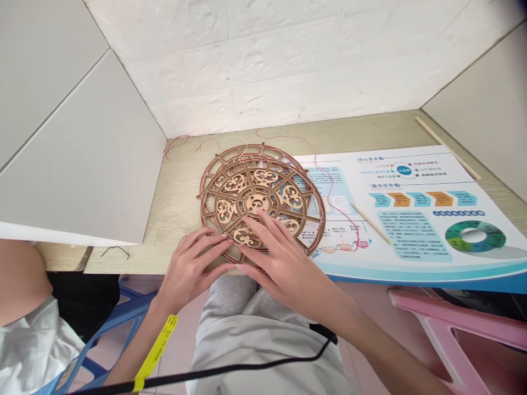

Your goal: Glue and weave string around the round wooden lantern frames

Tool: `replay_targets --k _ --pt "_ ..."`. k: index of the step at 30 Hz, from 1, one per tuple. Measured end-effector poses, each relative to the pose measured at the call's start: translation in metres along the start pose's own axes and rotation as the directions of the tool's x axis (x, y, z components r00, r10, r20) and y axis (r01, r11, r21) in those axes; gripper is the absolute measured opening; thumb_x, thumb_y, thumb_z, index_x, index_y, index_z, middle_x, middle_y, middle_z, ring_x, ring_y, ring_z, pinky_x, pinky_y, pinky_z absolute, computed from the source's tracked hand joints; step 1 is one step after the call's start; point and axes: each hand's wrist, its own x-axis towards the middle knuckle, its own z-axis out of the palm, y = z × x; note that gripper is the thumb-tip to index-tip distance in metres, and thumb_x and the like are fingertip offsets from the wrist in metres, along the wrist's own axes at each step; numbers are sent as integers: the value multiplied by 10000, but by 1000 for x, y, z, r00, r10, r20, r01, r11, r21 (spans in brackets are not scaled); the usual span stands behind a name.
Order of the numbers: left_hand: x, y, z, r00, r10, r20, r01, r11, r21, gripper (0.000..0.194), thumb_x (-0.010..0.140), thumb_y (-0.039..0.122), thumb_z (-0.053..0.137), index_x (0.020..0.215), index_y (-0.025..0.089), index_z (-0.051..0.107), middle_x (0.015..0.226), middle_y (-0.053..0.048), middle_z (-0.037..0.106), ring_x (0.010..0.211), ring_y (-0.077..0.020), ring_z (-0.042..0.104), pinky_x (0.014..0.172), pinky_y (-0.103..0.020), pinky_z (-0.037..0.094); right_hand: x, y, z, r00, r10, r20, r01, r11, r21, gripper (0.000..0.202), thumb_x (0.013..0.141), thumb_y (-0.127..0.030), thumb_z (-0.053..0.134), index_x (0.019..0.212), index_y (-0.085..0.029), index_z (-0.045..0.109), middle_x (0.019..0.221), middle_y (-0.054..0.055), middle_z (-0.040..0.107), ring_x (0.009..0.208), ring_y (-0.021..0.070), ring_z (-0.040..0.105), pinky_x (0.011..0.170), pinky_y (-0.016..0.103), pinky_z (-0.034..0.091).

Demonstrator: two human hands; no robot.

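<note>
White bricks cover the wall (267, 66) behind our pale wooden desk (177, 192). Near the front edge of the desk lie two round, lacy wooden wheels. The front wheel (257, 204) sits on top of the back wheel (217, 156) and hides much of it. They lie partly on bare wood and partly on a big printed paper (415, 241). Our left hand (191, 266) is at the near left rim, fingers bent, but we can't tell if they pinch it. Our right hand (284, 263) is not closed up: its fingers stretch over the front wheel toward the middle, and both thumbs almost meet at the near edge. We think this step is keeping the wheels steady and lining them up. The next move seems to call for gentle fingers, with the rims held together so nothing slides. We should watch the loose red thread (316, 156), which trails over the paper past a thin stick (371, 224) and might snag
</note>
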Motion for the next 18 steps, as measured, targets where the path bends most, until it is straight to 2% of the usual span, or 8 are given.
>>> replay_targets --k 10,18 --pt "-1 -3 -1 999 22 31 -21 1000 -14 517 913 374 735 1373 195 584 1273 -72 731 1257 -245 589 1085 -414 501 -4 -2 4 999 0 -37 -1 1000 -23 316 1053 -315 490 1150 -113 713 1483 235 522 1515 444 340 1162 661 420" --pt "-1 -1 -1 997 4 72 -7 999 33 455 948 357 688 1383 247 616 1306 -77 715 1252 -259 598 1057 -423 507 -9 -3 8 997 45 -69 -45 999 3 309 1045 -309 508 1201 -117 694 1479 239 521 1510 436 349 1136 660 447"
